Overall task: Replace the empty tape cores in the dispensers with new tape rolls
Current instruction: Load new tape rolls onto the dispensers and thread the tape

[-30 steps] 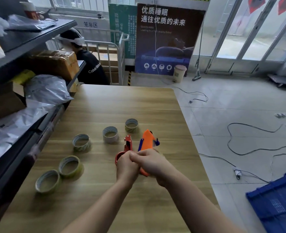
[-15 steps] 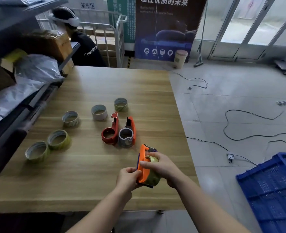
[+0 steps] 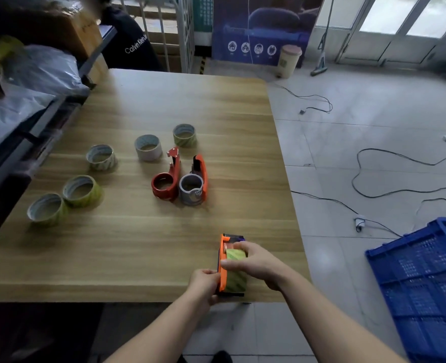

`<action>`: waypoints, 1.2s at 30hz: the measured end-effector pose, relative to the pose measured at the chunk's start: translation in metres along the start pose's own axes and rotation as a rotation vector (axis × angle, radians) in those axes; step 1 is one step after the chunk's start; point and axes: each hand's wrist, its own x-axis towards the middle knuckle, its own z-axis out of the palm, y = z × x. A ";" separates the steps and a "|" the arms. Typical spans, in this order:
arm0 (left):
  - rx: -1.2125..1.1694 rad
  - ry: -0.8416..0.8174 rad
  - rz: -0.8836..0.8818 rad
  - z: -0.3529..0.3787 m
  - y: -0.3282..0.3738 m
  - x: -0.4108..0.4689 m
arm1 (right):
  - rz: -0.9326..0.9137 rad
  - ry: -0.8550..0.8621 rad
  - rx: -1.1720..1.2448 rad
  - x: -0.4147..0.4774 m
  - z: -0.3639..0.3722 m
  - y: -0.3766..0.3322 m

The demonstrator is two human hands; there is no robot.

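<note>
Orange tape dispenser: flat orange side plate, dark base, blade end pointing away from the person. Seated in it, a yellow-green striped tape roll. Placed at the near edge of the desk, towards its right corner; cannot tell whether resting on the wood or held just above it.

Left grip: clamped on the near end of the orange plate, fingers curled, forearm coming up from below the desk edge. Right grip: reaching in from the right, thumb laid across the top of the roll towards the plate, fingers curled over the roll's far side, clamped on the roll.

Farther in on the desk, a red dispenser with an open ring, lying just beside a second orange dispenser carrying a grey core. To their left and behind, five loose tape rolls standing in a rough arc, well apart from both grips. On the floor at right, a blue crate.
</note>
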 end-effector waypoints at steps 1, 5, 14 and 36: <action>0.027 -0.005 -0.016 0.000 -0.001 0.001 | 0.015 -0.001 -0.002 0.002 -0.001 0.003; 0.193 -0.016 -0.048 0.000 -0.002 0.004 | 0.051 -0.028 -0.044 0.014 -0.002 0.016; 1.021 0.113 0.177 -0.005 0.010 0.010 | 0.041 -0.049 -0.185 0.018 -0.001 0.017; 1.230 0.083 0.364 -0.018 0.027 0.011 | -0.097 0.311 -0.735 0.024 -0.006 -0.008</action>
